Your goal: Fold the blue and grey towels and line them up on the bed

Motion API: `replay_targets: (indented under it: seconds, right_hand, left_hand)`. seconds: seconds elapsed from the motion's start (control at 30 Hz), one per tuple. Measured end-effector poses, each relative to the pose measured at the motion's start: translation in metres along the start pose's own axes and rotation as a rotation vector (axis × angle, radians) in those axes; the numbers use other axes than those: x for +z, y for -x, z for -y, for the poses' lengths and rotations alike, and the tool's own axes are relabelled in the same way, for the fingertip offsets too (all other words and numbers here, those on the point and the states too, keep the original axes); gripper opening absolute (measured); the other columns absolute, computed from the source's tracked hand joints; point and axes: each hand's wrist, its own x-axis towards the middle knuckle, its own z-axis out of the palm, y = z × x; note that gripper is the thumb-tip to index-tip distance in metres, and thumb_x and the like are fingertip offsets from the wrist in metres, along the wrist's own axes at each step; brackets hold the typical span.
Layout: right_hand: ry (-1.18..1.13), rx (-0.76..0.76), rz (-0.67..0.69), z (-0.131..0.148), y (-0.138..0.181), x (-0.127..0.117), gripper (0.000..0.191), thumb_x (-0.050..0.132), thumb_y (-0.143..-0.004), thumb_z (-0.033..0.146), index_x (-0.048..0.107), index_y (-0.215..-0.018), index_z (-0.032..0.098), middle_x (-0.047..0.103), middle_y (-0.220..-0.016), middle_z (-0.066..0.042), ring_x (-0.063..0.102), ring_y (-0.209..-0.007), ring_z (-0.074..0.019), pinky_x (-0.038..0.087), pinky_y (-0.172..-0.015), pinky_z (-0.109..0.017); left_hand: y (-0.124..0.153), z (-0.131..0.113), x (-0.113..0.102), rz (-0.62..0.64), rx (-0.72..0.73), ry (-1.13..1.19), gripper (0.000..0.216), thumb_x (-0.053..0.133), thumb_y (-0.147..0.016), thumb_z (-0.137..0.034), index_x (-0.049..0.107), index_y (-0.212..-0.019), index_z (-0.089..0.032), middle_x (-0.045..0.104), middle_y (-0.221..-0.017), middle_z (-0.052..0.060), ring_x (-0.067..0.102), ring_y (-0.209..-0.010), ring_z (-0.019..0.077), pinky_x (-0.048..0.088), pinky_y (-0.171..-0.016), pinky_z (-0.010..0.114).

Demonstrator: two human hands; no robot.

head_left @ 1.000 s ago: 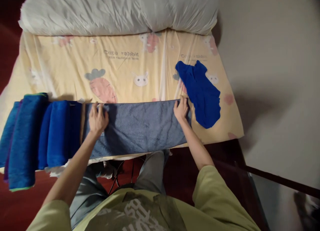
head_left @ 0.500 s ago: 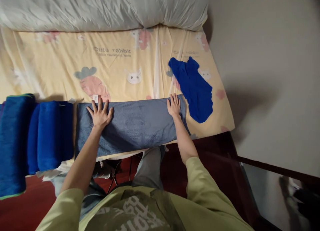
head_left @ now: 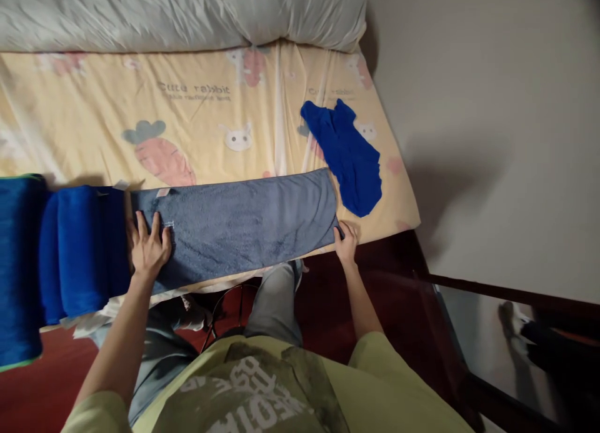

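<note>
A long grey-blue towel (head_left: 248, 217) lies folded in a strip along the near edge of the bed, with a small white tag at its far left edge. My left hand (head_left: 149, 248) rests on the towel's left end, fingers spread and palm down. At the near right corner, my right hand (head_left: 347, 240) has its thumb and fingers closed on the towel's edge. Beyond that corner a crumpled blue cloth (head_left: 354, 164) lies on the sheet. Left of the towel sits a rolled blue towel (head_left: 82, 252).
A darker blue towel (head_left: 19, 270) with green edging lies at far left and hangs past the bed edge. The bed has a yellow rabbit-print sheet (head_left: 197, 145). A grey quilt (head_left: 187, 14) lies along the back, and a wall (head_left: 492, 108) stands at right.
My left hand has slid left and nearer to me along the towel. My right hand has moved from the far right corner to the near one and closed there. The view has shifted slightly.
</note>
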Motion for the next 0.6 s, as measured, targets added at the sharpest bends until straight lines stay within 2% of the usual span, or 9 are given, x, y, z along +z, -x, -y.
replay_targets:
  seconds: [0.07, 0.17, 0.27, 0.33, 0.4, 0.5, 0.6]
  right_hand:
    - [-0.059, 0.080, -0.019, -0.004, 0.002, 0.000, 0.050, 0.051, -0.093, 0.049, 0.069, -0.124, 0.013, 0.070, -0.117, -0.019, 0.066, -0.108, -0.0298, 0.052, -0.103, -0.047]
    - [-0.162, 0.203, -0.011, -0.009, -0.003, -0.002, 0.049, 0.058, -0.085, 0.046, 0.072, -0.114, 0.009, 0.073, -0.098, -0.018, 0.069, -0.087, -0.0264, 0.057, -0.089, -0.044]
    - [-0.179, 0.318, -0.022, -0.016, -0.002, -0.010, 0.041, 0.063, -0.078, 0.040, 0.074, -0.104, 0.010, 0.075, -0.092, -0.017, 0.070, -0.083, -0.0270, 0.057, -0.086, -0.044]
    - [-0.121, 0.361, -0.019, -0.016, 0.001, -0.017, 0.041, 0.065, -0.076, 0.037, 0.074, -0.105, 0.010, 0.075, -0.091, -0.017, 0.070, -0.084, -0.0291, 0.057, -0.088, -0.047]
    - [-0.019, 0.298, -0.048, -0.006, 0.002, -0.020, 0.046, 0.062, -0.080, 0.037, 0.072, -0.115, 0.009, 0.074, -0.101, -0.020, 0.070, -0.097, -0.0327, 0.054, -0.095, -0.051]
    - [0.132, 0.010, -0.069, 0.026, -0.006, -0.013, 0.054, 0.048, -0.094, 0.038, 0.060, -0.139, 0.011, 0.061, -0.139, -0.022, 0.055, -0.132, -0.0333, 0.043, -0.111, -0.051]
    - [0.210, -0.285, 0.170, 0.060, -0.030, 0.011, 0.055, 0.037, -0.102, 0.038, 0.048, -0.152, 0.017, 0.042, -0.160, -0.014, 0.034, -0.151, -0.0269, 0.031, -0.122, -0.047]
  left_hand:
    - [0.000, -0.002, 0.001, -0.015, -0.014, -0.009, 0.066, 0.031, -0.103, -0.052, 0.032, -0.161, -0.020, 0.006, -0.172, 0.012, 0.003, -0.157, 0.0400, 0.012, -0.126, 0.062]
    - [0.001, -0.009, 0.001, -0.048, -0.006, -0.037, 0.067, 0.028, -0.103, -0.050, 0.035, -0.160, -0.015, 0.008, -0.171, 0.015, 0.005, -0.157, 0.0377, 0.010, -0.126, 0.059]
    - [0.010, -0.014, 0.000, -0.039, 0.017, -0.039, 0.067, 0.028, -0.103, -0.049, 0.035, -0.159, -0.014, 0.010, -0.170, 0.015, 0.004, -0.158, 0.0339, 0.010, -0.127, 0.056]
    - [0.018, -0.017, -0.001, -0.017, 0.011, -0.031, 0.066, 0.028, -0.103, -0.048, 0.035, -0.160, -0.015, 0.010, -0.171, 0.014, 0.003, -0.158, 0.0326, 0.009, -0.127, 0.055]
    - [0.025, -0.019, -0.001, -0.002, -0.008, -0.021, 0.066, 0.029, -0.102, -0.048, 0.034, -0.160, -0.016, 0.009, -0.171, 0.013, 0.002, -0.158, 0.0325, 0.008, -0.127, 0.056]
    - [0.034, -0.021, -0.001, 0.000, -0.018, -0.010, 0.067, 0.031, -0.102, -0.047, 0.032, -0.161, -0.017, 0.007, -0.171, 0.011, 0.001, -0.158, 0.0330, 0.006, -0.127, 0.057]
    - [0.042, -0.020, 0.001, 0.004, -0.015, -0.021, 0.066, 0.033, -0.101, -0.046, 0.032, -0.161, -0.018, 0.007, -0.171, 0.010, 0.002, -0.158, 0.0330, 0.006, -0.127, 0.057]
